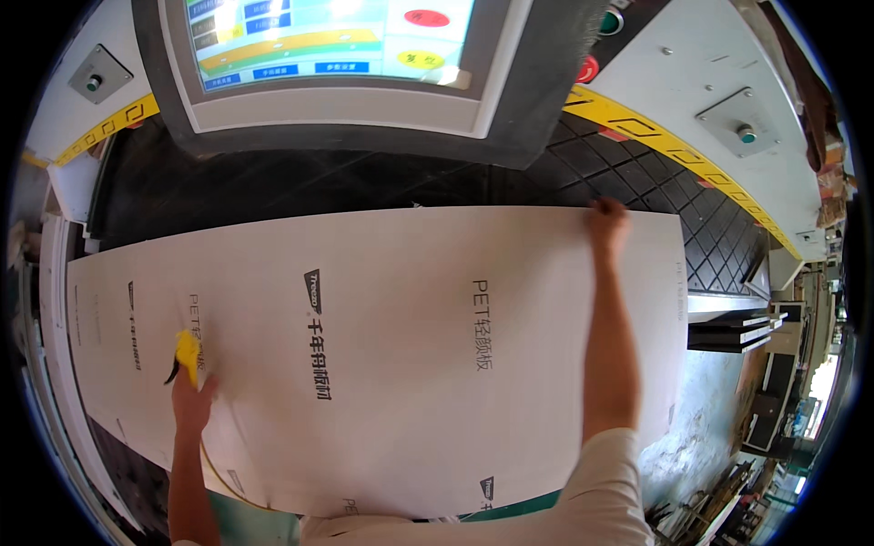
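Observation:
A large pale board with dark print lies flat in front of me, spanning most of the view. Over its left part, my left hand is closed around a yellow air blow gun with a black part at its side. A thin yellow hose curves from near that hand down to the board's near edge. My right arm reaches across the board, and my right hand is at its far edge, toward the right corner. Those fingers are curled at the edge; what they grip beyond it is hidden.
A machine's lit screen in a grey frame overhangs the far side. Behind the board runs a black grooved bed, bordered by a yellow strip. A red button sits beside the screen. Dark panels are stacked at right.

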Available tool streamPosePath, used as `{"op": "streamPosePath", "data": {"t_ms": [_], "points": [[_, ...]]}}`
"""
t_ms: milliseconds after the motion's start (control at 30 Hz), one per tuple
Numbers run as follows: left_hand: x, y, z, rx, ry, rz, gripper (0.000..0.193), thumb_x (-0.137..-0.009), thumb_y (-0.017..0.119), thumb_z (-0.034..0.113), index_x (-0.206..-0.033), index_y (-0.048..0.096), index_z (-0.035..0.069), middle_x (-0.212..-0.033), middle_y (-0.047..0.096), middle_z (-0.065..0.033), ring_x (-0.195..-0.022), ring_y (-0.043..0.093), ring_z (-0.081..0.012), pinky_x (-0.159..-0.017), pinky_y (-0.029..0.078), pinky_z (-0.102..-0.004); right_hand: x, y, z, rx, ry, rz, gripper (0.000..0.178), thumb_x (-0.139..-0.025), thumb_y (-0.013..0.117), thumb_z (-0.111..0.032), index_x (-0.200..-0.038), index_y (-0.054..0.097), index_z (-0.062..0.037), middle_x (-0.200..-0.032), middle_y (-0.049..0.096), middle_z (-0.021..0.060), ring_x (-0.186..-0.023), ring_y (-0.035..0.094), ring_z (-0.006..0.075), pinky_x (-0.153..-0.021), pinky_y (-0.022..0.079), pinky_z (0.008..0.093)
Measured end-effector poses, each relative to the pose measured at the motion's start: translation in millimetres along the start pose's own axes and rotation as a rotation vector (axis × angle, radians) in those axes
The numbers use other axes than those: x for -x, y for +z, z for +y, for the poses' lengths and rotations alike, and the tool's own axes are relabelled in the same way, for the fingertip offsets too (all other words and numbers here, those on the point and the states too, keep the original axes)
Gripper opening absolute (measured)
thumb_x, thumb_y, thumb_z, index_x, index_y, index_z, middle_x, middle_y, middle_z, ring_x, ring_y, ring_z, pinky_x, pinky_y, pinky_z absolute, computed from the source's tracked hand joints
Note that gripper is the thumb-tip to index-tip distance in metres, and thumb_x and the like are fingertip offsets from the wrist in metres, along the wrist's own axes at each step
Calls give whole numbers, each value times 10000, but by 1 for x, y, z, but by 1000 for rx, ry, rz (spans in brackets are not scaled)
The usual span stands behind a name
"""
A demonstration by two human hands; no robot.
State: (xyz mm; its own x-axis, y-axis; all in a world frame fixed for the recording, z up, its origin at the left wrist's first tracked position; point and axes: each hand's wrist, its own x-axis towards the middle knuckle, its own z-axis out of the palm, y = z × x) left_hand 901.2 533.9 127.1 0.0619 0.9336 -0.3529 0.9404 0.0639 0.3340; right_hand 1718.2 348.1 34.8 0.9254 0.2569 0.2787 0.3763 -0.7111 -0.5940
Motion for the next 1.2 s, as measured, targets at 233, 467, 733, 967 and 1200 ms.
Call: {"op": "streamPosePath", "data": {"t_ms": [233,467,733,967,1200], "points": [[19,-48,-145,137,-369,159,787,-936,784,366,-1508,416,-30,-1132,656,-159,-679,642,-155,-486,516,-252,-12,-25,19,159,-70,-78,265,-891,730,-238,-1053,785,-35,-1029,773,174,-962,747,331,-848,570,423],[-20,-96,-226,165,-303,71,744,-923,791,331,-1475,452,-34,-1163,667,-198,-852,683,-280,-685,553,-349,178,72,-177,-159,-428,-42,44,-822,700,-41,-831,704,-84,-834,624,122,-804,652,368,-694,526,463],[-54,-107,-277,-31,-17,146,789,-862,838,269,-1473,458,-55,-1354,587,-269,-1247,581,-427,-1058,463,-450,419,189,-447,-297,-481,-404,27,-813,653,-63,-798,662,-84,-904,609,149,-885,638,370,-725,548,491],[-38,-143,-300,15,24,73,762,-843,851,240,-1446,481,-45,-1372,588,-259,-1262,569,-438,-1071,459,-461,382,187,-419,-309,-506,-299,125,-858,685,-37,-909,789,-86,-948,752,128,-890,732,297,-802,587,417],[-31,-188,-366,93,-395,109,678,-893,815,297,-1377,515,-71,-982,696,-210,-718,703,-314,-623,575,-381,173,35,-160,293,-38,-4,226,-932,704,-251,-1004,797,-57,-940,784,150,-868,749,341,-763,558,470]]}}
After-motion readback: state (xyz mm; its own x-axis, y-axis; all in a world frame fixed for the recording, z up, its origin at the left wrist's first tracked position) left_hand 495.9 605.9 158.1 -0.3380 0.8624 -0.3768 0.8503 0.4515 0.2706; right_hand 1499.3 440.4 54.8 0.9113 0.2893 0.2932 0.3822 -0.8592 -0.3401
